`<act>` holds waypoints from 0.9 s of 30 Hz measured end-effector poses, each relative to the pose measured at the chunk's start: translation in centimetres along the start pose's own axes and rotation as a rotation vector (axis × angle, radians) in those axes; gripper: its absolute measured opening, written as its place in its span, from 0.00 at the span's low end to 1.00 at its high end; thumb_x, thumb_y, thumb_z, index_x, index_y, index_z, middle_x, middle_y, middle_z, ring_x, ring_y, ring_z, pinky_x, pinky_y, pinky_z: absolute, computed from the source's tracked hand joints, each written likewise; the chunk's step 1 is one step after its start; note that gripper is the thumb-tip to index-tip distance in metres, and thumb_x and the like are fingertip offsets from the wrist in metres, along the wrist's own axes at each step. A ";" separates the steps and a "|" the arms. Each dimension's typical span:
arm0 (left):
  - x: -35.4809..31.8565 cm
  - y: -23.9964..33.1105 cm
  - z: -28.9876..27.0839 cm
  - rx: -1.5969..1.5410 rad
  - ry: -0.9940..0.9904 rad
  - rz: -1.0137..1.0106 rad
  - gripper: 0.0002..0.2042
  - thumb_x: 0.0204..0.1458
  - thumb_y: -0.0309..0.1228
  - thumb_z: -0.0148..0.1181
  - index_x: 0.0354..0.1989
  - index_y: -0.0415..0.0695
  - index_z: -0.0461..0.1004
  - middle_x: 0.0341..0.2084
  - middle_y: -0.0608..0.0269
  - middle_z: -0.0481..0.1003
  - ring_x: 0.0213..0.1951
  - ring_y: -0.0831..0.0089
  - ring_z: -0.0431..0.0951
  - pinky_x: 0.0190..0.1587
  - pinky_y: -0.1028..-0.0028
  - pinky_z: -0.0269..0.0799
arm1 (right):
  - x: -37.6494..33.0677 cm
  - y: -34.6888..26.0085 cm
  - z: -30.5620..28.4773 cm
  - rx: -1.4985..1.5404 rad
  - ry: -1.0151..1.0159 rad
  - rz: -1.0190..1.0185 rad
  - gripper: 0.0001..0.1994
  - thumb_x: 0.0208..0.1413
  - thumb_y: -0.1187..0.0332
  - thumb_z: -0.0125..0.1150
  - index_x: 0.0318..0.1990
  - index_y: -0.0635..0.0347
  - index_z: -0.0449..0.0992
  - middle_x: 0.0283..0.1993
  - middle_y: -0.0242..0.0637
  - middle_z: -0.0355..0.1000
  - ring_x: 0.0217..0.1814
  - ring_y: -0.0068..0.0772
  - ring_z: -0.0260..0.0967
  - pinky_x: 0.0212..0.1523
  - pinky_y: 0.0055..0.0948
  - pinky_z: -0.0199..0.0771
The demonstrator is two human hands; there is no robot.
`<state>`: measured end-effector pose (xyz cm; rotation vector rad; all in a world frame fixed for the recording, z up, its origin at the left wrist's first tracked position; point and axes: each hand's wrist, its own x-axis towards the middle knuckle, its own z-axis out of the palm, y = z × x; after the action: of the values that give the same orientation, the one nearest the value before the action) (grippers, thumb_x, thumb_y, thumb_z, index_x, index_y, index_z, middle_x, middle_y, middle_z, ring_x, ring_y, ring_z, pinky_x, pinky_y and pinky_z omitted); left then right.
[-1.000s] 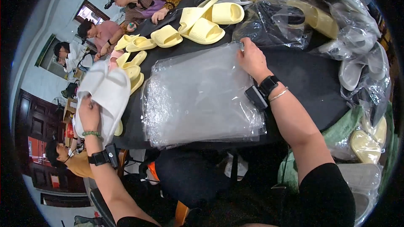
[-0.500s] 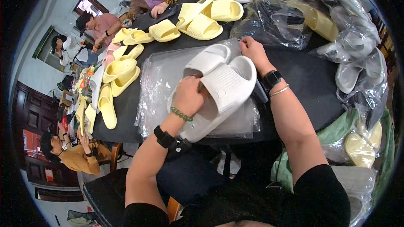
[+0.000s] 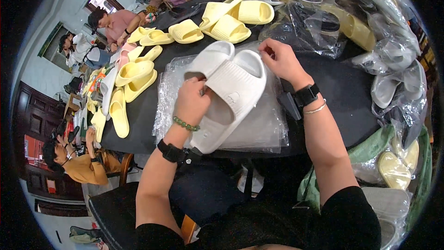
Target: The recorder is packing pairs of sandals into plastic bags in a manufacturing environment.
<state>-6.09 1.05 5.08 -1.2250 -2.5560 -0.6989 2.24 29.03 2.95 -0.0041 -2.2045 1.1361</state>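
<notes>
A pair of white slide slippers [image 3: 231, 88] lies stacked on a pile of clear plastic bags [image 3: 263, 127] on the black table [image 3: 337, 92]. My left hand [image 3: 192, 102] grips the slippers at their left side, fingers curled over the strap. My right hand [image 3: 280, 60] pinches the edge of a clear bag at the toe end of the slippers, touching them. Both wrists carry black bands; the left also has a green bead bracelet.
Several pale yellow slippers [image 3: 231, 18] lie at the table's far side and along its left edge [image 3: 127, 88]. Bagged slippers [image 3: 393, 83] pile up at the right. Other people [image 3: 115, 23] sit along the left and far sides.
My left hand brought the white slippers from the left edge onto the bag pile. The right hand stayed at the bags' far edge, now against the slippers' toe end.
</notes>
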 end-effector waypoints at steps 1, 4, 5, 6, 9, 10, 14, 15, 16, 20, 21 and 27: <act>0.1 0.0 -0.6 0.102 0.024 0.003 0.07 0.46 0.29 0.58 0.29 0.38 0.78 0.31 0.49 0.75 0.39 0.47 0.73 0.41 0.54 0.70 | 0.0 -0.1 -0.2 0.002 -0.001 -0.002 0.08 0.50 0.74 0.59 0.37 0.67 0.74 0.32 0.49 0.75 0.33 0.44 0.76 0.36 0.35 0.76; 0.0 -0.8 -1.1 0.167 -0.001 -0.030 0.09 0.47 0.32 0.59 0.29 0.39 0.78 0.33 0.50 0.75 0.40 0.50 0.74 0.43 0.55 0.70 | -0.1 -0.4 -1.4 -0.091 -0.366 0.056 0.21 0.51 0.66 0.65 0.52 0.60 0.72 0.51 0.47 0.73 0.52 0.39 0.71 0.50 0.35 0.73; -0.3 -1.3 -1.0 0.250 -0.038 -0.025 0.09 0.47 0.33 0.59 0.29 0.40 0.79 0.33 0.50 0.75 0.41 0.50 0.74 0.44 0.55 0.70 | -0.8 0.0 -1.3 -0.086 -0.377 0.045 0.21 0.51 0.66 0.65 0.52 0.60 0.72 0.51 0.47 0.73 0.52 0.39 0.71 0.50 0.35 0.73; -0.8 -2.1 -0.1 0.205 -0.037 -0.007 0.10 0.47 0.35 0.60 0.29 0.41 0.79 0.33 0.50 0.76 0.40 0.51 0.75 0.44 0.54 0.70 | -2.0 0.2 -0.9 -0.217 -0.488 0.018 0.32 0.46 0.59 0.69 0.59 0.56 0.67 0.61 0.49 0.63 0.63 0.44 0.60 0.60 0.38 0.64; -0.7 -3.2 1.2 0.208 -0.056 -0.021 0.08 0.48 0.32 0.60 0.32 0.42 0.80 0.29 0.49 0.75 0.36 0.48 0.75 0.40 0.56 0.71 | -2.0 -1.8 -0.1 -0.482 -0.865 0.154 0.62 0.29 0.40 0.75 0.73 0.47 0.46 0.78 0.47 0.33 0.80 0.54 0.26 0.75 0.51 0.35; -0.7 -3.2 1.4 0.139 -0.067 -0.054 0.09 0.49 0.34 0.60 0.31 0.42 0.80 0.30 0.49 0.76 0.37 0.49 0.75 0.41 0.56 0.71 | -2.4 -1.6 -0.3 -0.538 -0.851 0.129 0.61 0.30 0.41 0.75 0.73 0.47 0.47 0.78 0.46 0.34 0.79 0.53 0.28 0.75 0.50 0.35; -0.4 -3.8 0.7 0.192 -0.168 -0.095 0.12 0.50 0.38 0.58 0.30 0.42 0.80 0.32 0.51 0.77 0.41 0.51 0.75 0.44 0.54 0.70 | -2.6 -1.0 -0.3 -0.557 -0.841 0.101 0.62 0.28 0.43 0.77 0.73 0.49 0.46 0.78 0.45 0.36 0.80 0.51 0.29 0.75 0.47 0.35; -0.4 -4.2 0.4 0.198 -0.159 -0.107 0.12 0.50 0.38 0.58 0.30 0.42 0.80 0.32 0.51 0.77 0.41 0.51 0.75 0.44 0.54 0.70 | -2.5 -0.9 -0.3 -0.539 -0.840 0.109 0.63 0.27 0.44 0.78 0.73 0.51 0.45 0.78 0.45 0.36 0.80 0.50 0.29 0.75 0.46 0.35; -0.5 -5.0 0.2 0.216 -0.138 -0.114 0.11 0.49 0.37 0.58 0.30 0.42 0.80 0.33 0.51 0.77 0.42 0.50 0.75 0.44 0.53 0.70 | -2.4 -0.9 -0.3 -0.525 -0.833 0.106 0.64 0.26 0.45 0.79 0.73 0.54 0.46 0.78 0.46 0.37 0.80 0.50 0.29 0.75 0.46 0.36; -0.6 -8.8 -1.3 0.292 -0.073 -0.215 0.09 0.47 0.32 0.56 0.31 0.41 0.79 0.32 0.46 0.77 0.39 0.47 0.77 0.43 0.55 0.72 | -2.3 -0.8 -0.2 -0.545 -0.823 0.113 0.66 0.23 0.44 0.79 0.72 0.59 0.46 0.77 0.48 0.38 0.80 0.50 0.30 0.75 0.46 0.36; -0.7 -9.8 -1.8 0.294 -0.064 -0.222 0.09 0.47 0.32 0.56 0.31 0.41 0.79 0.32 0.46 0.77 0.39 0.47 0.77 0.43 0.55 0.72 | -2.3 -0.5 -0.4 -0.548 -0.825 0.101 0.66 0.23 0.44 0.79 0.72 0.59 0.46 0.77 0.48 0.38 0.80 0.50 0.30 0.75 0.46 0.36; -3.1 -16.8 -7.5 0.385 -0.149 -0.460 0.10 0.46 0.32 0.56 0.30 0.40 0.80 0.30 0.43 0.77 0.36 0.46 0.78 0.42 0.55 0.73 | -1.6 -1.8 0.0 -0.547 -0.895 0.168 0.66 0.26 0.47 0.79 0.73 0.60 0.43 0.78 0.46 0.35 0.80 0.46 0.27 0.76 0.44 0.33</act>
<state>-17.22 -13.89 4.89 -0.5934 -2.9438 -0.1698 4.01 27.44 3.41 0.1079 -3.3119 0.6141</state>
